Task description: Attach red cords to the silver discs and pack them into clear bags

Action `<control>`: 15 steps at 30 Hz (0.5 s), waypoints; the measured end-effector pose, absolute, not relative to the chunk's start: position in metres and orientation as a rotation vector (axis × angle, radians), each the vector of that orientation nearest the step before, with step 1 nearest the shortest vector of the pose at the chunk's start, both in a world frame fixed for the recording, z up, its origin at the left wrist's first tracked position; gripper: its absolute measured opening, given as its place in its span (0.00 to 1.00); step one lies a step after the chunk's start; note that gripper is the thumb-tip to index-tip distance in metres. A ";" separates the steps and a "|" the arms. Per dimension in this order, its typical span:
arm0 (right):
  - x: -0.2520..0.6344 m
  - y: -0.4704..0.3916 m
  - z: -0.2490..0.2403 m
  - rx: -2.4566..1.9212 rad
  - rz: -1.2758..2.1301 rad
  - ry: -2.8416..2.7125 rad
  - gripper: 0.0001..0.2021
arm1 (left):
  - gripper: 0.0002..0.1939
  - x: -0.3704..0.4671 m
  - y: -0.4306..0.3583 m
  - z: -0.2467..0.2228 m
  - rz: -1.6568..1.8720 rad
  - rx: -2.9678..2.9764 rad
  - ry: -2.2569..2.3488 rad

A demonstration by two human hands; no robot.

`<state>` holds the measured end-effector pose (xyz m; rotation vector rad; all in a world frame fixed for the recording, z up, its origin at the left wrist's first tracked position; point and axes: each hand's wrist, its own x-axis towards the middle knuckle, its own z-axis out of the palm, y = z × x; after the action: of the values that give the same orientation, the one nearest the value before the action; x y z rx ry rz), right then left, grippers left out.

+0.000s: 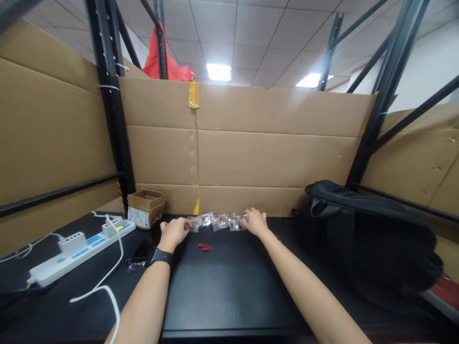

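A row of small clear plastic packets (pixel 223 221) lies across the black tabletop near the back cardboard wall. Red bits and shiny, pale contents show through the plastic. At the left end of the row, my left hand (pixel 175 233) is closed, its thumb and fingertips pinched on the edge of the end packet (pixel 194 223). My right hand (pixel 256 222) has its bent fingers closed at the opposite end, on the rightmost packet (pixel 238 222). Two small red loops (pixel 205 247) lie loose on the table in front of the row. My fingertips are small and partly hidden.
On the left are a white power strip (pixel 84 251) with cables, a dark phone (pixel 143 252), a keychain (pixel 130 265) and an open cardboard box (pixel 147 208). A large black bag (pixel 369 239) stands on the right. Cardboard walls (pixel 251 153) and black rack posts (pixel 111 105) surround the table.
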<state>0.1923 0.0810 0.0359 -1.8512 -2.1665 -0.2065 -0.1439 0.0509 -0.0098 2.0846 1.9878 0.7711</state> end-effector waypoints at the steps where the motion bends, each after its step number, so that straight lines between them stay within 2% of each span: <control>1: 0.197 0.079 0.037 -1.879 -0.198 -2.139 0.14 | 0.12 -0.143 0.049 -0.007 0.797 2.079 2.010; 5: 0.238 0.066 0.043 -1.995 -0.080 -2.153 0.15 | 0.12 -0.129 0.041 0.010 1.055 2.144 2.026; 9: 0.286 0.043 0.039 -2.062 -0.042 -2.101 0.22 | 0.14 -0.084 0.029 0.020 1.240 2.331 1.752; 12: 0.308 0.030 0.033 -2.072 0.083 -2.093 0.28 | 0.14 -0.042 0.017 0.014 1.066 2.584 1.354; 15: 0.314 0.029 0.031 -1.976 0.238 -2.151 0.26 | 0.15 -0.014 0.004 0.006 0.785 2.766 1.036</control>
<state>0.3145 0.0289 0.0306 -1.9756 -2.1513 0.2377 -0.0142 0.0045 0.0063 2.7662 1.0357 0.7850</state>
